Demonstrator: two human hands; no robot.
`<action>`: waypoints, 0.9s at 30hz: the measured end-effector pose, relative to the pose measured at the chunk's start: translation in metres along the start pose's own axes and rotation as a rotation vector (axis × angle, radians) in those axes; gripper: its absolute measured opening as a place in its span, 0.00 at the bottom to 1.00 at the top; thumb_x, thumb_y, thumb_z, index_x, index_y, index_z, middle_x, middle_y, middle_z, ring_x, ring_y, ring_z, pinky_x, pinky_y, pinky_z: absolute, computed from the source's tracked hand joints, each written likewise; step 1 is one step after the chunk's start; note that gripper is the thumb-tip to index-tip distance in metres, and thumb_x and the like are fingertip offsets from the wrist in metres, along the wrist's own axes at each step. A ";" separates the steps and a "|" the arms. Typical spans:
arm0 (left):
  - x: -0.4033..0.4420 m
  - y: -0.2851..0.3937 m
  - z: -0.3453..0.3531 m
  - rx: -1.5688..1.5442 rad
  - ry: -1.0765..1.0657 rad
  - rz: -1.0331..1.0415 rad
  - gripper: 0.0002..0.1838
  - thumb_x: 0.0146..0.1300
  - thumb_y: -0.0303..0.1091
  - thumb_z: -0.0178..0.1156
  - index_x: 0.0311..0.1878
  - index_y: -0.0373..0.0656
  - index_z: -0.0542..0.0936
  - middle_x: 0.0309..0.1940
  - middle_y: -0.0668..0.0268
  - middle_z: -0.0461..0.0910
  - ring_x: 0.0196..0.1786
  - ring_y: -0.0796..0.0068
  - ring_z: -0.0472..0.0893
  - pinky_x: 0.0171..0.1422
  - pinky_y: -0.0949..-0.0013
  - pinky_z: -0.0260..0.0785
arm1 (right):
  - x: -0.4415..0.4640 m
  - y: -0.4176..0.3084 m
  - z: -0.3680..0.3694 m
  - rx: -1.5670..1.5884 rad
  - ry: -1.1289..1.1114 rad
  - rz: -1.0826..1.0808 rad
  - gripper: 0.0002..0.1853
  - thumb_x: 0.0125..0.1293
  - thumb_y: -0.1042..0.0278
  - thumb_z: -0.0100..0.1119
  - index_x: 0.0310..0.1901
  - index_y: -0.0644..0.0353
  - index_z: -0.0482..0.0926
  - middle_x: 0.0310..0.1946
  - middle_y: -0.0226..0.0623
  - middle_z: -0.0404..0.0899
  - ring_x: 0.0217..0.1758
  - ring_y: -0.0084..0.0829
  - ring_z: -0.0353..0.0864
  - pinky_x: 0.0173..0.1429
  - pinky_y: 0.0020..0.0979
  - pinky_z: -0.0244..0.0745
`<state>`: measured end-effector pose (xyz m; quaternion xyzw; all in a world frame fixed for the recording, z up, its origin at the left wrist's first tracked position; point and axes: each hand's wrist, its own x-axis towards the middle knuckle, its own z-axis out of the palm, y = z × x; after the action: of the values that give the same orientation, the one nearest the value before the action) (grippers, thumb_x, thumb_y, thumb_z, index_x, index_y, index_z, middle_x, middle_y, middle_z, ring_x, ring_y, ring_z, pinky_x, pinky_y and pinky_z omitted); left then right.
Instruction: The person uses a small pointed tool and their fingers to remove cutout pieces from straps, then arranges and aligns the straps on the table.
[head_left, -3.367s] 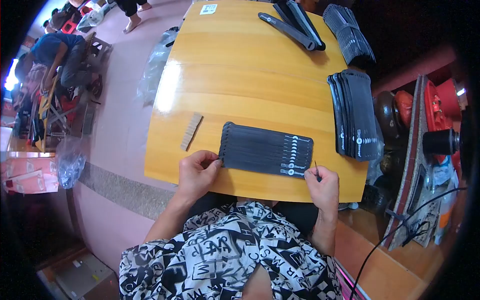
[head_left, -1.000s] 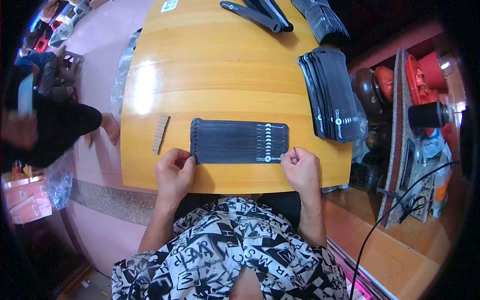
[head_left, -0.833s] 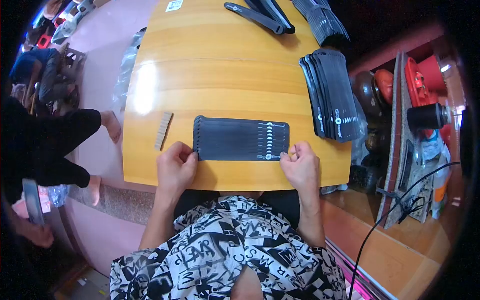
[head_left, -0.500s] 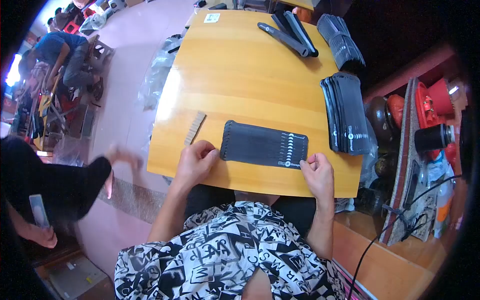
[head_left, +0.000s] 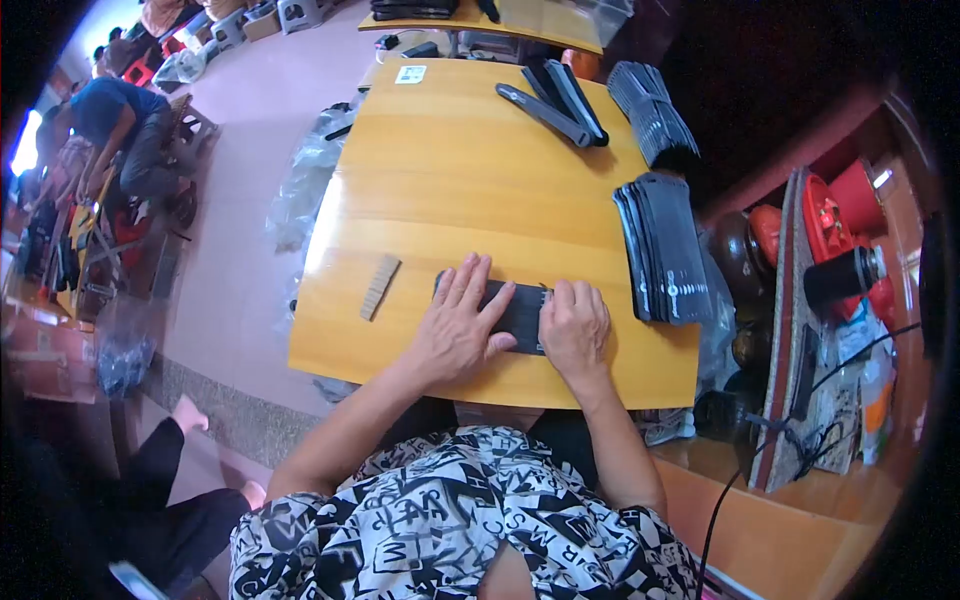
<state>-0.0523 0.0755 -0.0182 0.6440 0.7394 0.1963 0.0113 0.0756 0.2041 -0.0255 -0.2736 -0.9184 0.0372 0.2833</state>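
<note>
A fanned set of black strips lies flat near the front edge of the table, mostly covered by my hands. My left hand presses on its left part, palm down with the fingers spread. Over the right end of the set, my right hand is closed, its fingers curled and held together; the white print there is hidden beneath it. A small beige ridged piece rests on the wood to the left of my left hand, apart from it.
On the yellow wooden table, a pile of black strips stands at the right, a tied bundle behind it. Loose black strips lie at the back. Shelves with jars flank the right; a seated person is at left.
My left hand has moved from the set's left edge onto its top and flattened. My right hand now covers the right end. The view has shifted, and the passer-by at left has moved lower.
</note>
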 end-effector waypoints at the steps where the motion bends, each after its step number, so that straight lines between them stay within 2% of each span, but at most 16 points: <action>1: 0.002 -0.005 0.002 0.035 -0.081 -0.034 0.33 0.60 0.56 0.48 0.64 0.46 0.63 0.67 0.46 0.50 0.70 0.45 0.47 0.70 0.47 0.40 | -0.003 0.005 0.006 0.008 0.000 0.007 0.05 0.51 0.72 0.55 0.30 0.60 0.70 0.27 0.41 0.70 0.32 0.43 0.72 0.35 0.41 0.68; 4: 0.003 -0.003 -0.002 0.055 -0.143 -0.042 0.32 0.61 0.51 0.49 0.65 0.43 0.60 0.67 0.45 0.49 0.70 0.43 0.46 0.71 0.47 0.38 | -0.004 0.008 0.009 0.022 -0.002 0.027 0.05 0.51 0.71 0.55 0.30 0.60 0.70 0.27 0.41 0.69 0.32 0.43 0.72 0.35 0.42 0.68; 7: -0.001 -0.016 -0.001 -0.168 -0.078 -0.073 0.28 0.62 0.43 0.50 0.63 0.43 0.63 0.66 0.47 0.54 0.70 0.45 0.48 0.70 0.47 0.40 | -0.004 0.008 0.010 0.035 0.022 0.021 0.05 0.51 0.72 0.54 0.30 0.60 0.70 0.27 0.41 0.69 0.32 0.43 0.72 0.34 0.42 0.68; 10: -0.021 -0.046 -0.022 -0.802 0.313 -0.221 0.24 0.59 0.34 0.53 0.60 0.41 0.68 0.63 0.49 0.60 0.70 0.46 0.50 0.69 0.46 0.43 | -0.001 0.009 0.012 0.033 0.036 0.016 0.05 0.51 0.72 0.54 0.29 0.60 0.70 0.27 0.41 0.69 0.32 0.43 0.72 0.34 0.42 0.68; 12: -0.035 -0.086 -0.042 -0.675 0.319 -0.280 0.21 0.55 0.31 0.58 0.55 0.44 0.73 0.61 0.51 0.65 0.69 0.45 0.53 0.68 0.46 0.46 | -0.007 0.008 0.012 0.031 0.024 0.034 0.05 0.51 0.72 0.55 0.29 0.60 0.70 0.27 0.41 0.69 0.32 0.43 0.72 0.34 0.42 0.68; 15: -0.049 -0.120 -0.060 0.069 -0.043 -0.250 0.17 0.56 0.34 0.58 0.50 0.47 0.76 0.62 0.52 0.62 0.68 0.43 0.53 0.66 0.40 0.46 | -0.002 0.008 0.012 0.033 0.030 0.033 0.05 0.51 0.72 0.55 0.29 0.60 0.70 0.26 0.40 0.69 0.32 0.43 0.71 0.34 0.41 0.68; 19: -0.054 -0.109 -0.051 0.154 -0.006 -0.204 0.19 0.55 0.36 0.58 0.52 0.54 0.76 0.65 0.52 0.58 0.68 0.41 0.52 0.67 0.38 0.43 | -0.005 0.008 0.012 0.023 0.032 0.037 0.05 0.51 0.72 0.55 0.28 0.60 0.70 0.26 0.40 0.69 0.32 0.43 0.71 0.34 0.42 0.68; 22: -0.048 -0.087 -0.035 0.018 0.088 -0.214 0.20 0.56 0.35 0.57 0.54 0.55 0.74 0.65 0.51 0.57 0.68 0.41 0.51 0.67 0.37 0.43 | -0.004 0.008 0.011 0.025 0.028 0.035 0.05 0.51 0.72 0.55 0.28 0.60 0.69 0.26 0.41 0.68 0.32 0.43 0.71 0.34 0.42 0.68; 23: -0.047 -0.081 -0.030 0.060 0.036 -0.163 0.21 0.58 0.33 0.55 0.56 0.54 0.73 0.64 0.53 0.59 0.68 0.43 0.52 0.66 0.37 0.43 | -0.004 0.008 0.010 0.027 0.025 0.036 0.05 0.51 0.72 0.55 0.28 0.60 0.69 0.26 0.41 0.68 0.32 0.43 0.71 0.34 0.42 0.68; 27: -0.045 -0.066 -0.023 0.072 -0.022 -0.209 0.20 0.59 0.32 0.54 0.56 0.49 0.72 0.64 0.57 0.60 0.69 0.48 0.53 0.67 0.36 0.41 | -0.004 0.009 0.009 0.045 0.028 0.028 0.05 0.51 0.72 0.55 0.29 0.60 0.69 0.26 0.41 0.68 0.32 0.43 0.71 0.34 0.42 0.67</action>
<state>-0.1132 0.0202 -0.0276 0.5656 0.8088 0.1602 0.0169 0.0783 0.2102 -0.0370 -0.2805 -0.9094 0.0580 0.3016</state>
